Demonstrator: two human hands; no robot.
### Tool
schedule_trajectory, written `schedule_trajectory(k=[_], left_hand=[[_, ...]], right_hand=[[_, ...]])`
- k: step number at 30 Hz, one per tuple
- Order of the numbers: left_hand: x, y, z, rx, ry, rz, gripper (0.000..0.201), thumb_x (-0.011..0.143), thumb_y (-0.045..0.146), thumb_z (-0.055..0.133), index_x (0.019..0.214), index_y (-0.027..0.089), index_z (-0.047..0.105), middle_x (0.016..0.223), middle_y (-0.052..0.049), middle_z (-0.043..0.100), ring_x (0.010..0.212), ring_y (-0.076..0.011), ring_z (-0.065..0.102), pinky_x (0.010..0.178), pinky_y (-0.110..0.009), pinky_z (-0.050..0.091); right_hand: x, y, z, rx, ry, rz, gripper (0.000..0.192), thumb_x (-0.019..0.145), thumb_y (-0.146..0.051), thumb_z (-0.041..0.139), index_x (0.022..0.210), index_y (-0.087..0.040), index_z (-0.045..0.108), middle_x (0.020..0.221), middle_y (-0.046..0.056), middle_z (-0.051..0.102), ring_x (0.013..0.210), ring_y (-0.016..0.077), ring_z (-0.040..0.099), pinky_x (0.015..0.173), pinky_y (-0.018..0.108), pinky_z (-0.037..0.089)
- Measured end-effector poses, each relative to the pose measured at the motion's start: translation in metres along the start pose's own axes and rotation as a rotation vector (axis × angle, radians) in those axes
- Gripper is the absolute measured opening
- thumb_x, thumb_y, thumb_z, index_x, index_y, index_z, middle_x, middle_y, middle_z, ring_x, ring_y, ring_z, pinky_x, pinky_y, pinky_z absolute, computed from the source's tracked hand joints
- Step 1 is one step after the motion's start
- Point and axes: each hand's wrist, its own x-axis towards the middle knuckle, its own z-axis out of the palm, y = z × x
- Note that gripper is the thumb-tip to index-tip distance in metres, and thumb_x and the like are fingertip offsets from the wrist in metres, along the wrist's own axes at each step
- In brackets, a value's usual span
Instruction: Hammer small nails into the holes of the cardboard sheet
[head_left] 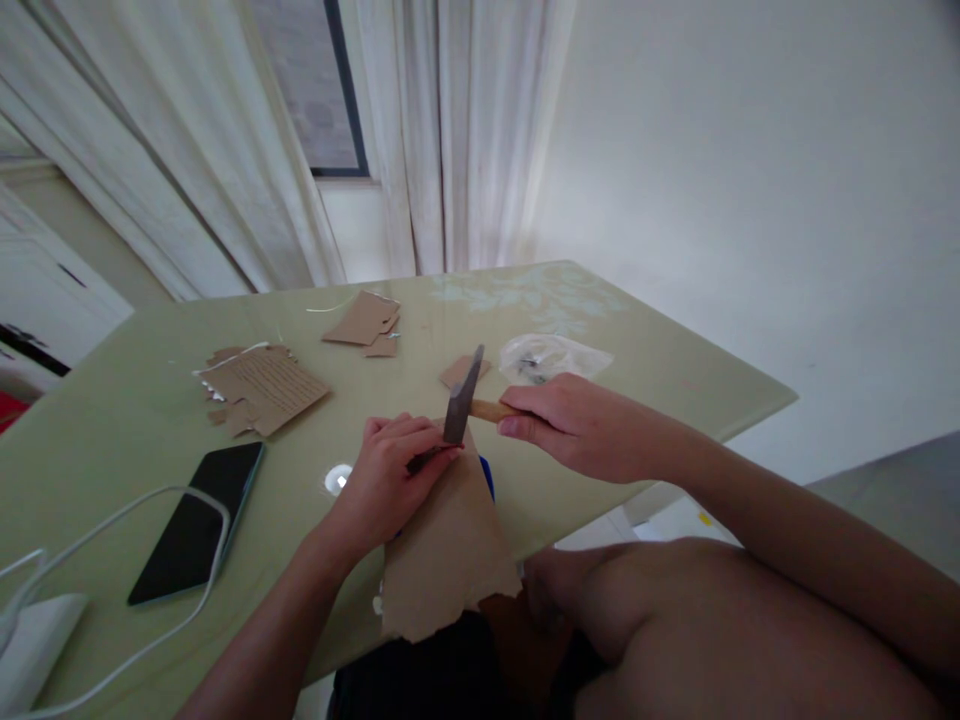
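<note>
My right hand [574, 422] grips the wooden handle of a small hammer [461, 398], whose grey metal head stands just above my left hand's fingers. My left hand [390, 470] presses down on a torn piece of brown cardboard [446, 555] that hangs over the near table edge. A thin dark object, perhaps a nail, is pinched at my left fingertips under the hammer head. Something blue [487, 475] peeks out from beneath the cardboard.
The pale green table [112, 420] carries torn cardboard pieces [262, 390] [367, 322] [461, 370], a clear plastic bag [551, 357], a dark phone [199, 520], a white cable [150, 500] and a white charger [30, 650]. Curtains and a window stand behind.
</note>
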Motion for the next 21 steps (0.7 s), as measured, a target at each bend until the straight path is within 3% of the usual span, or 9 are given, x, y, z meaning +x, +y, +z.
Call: schedule_trajectory(k=[5, 11, 16, 21], left_hand=[[0.0004, -0.0003, 0.0022, -0.018, 0.028, -0.008, 0.017, 0.106, 0.032, 0.067, 0.103, 0.03, 0.084, 0.103, -0.002, 0.08, 0.095, -0.0239, 0.071, 0.09, -0.041, 0.04], [0.0017, 0.0004, 0.0027, -0.059, -0.019, -0.048, 0.021, 0.106, 0.034, 0.066, 0.1, 0.028, 0.084, 0.102, -0.004, 0.074, 0.093, -0.0226, 0.068, 0.086, -0.039, 0.044], [0.0006, -0.0003, 0.0029, -0.084, -0.028, -0.063, 0.019, 0.106, 0.033, 0.066, 0.104, 0.028, 0.084, 0.104, -0.003, 0.075, 0.095, -0.0222, 0.069, 0.086, -0.037, 0.044], [0.0022, 0.0013, 0.002, -0.072, -0.05, -0.08, 0.017, 0.104, 0.033, 0.068, 0.099, 0.026, 0.084, 0.102, -0.004, 0.074, 0.094, -0.022, 0.069, 0.084, -0.036, 0.044]], right_hand=[[0.0001, -0.0008, -0.0008, 0.045, 0.086, -0.025, 0.035, 0.113, -0.041, 0.051, 0.083, -0.023, 0.051, 0.07, -0.001, 0.052, 0.066, 0.0182, 0.049, 0.067, 0.034, 0.029], [0.0024, 0.0035, 0.0044, -0.051, 0.004, 0.004, 0.035, 0.113, -0.04, 0.053, 0.083, -0.022, 0.054, 0.071, 0.001, 0.054, 0.068, 0.0194, 0.049, 0.067, 0.034, 0.026], [0.0029, 0.0055, 0.002, 0.06, 0.101, -0.049, 0.035, 0.114, -0.04, 0.051, 0.083, -0.022, 0.049, 0.071, -0.002, 0.049, 0.066, 0.0167, 0.047, 0.068, 0.031, 0.028], [0.0042, 0.0077, 0.0045, -0.001, -0.047, -0.012, 0.033, 0.114, -0.036, 0.051, 0.084, -0.021, 0.052, 0.069, -0.002, 0.049, 0.067, 0.0166, 0.047, 0.067, 0.031, 0.025]])
